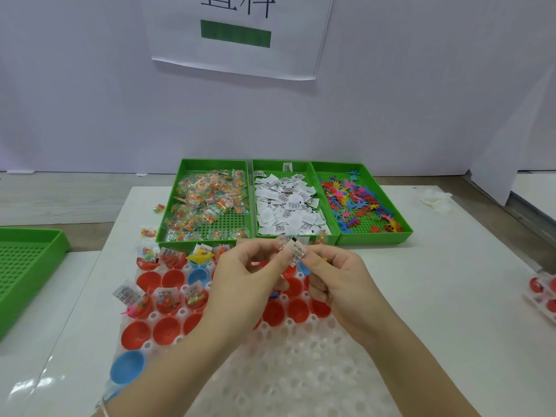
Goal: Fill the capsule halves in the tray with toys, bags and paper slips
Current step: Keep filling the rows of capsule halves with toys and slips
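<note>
Your L hand (249,275) & R hand (334,278) both pinch one paper slip (298,255), fingers curled, above capsule tray (301,371) on worktop (451,296).

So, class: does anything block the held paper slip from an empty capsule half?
Nothing visible does: the left hand and right hand pinch the paper slip above the tray, with empty red halves uncovered beside them.

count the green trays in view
4: bag tray, slip tray and toy tray in a row at the back; left tray at the left edge. None looks hidden.
</note>
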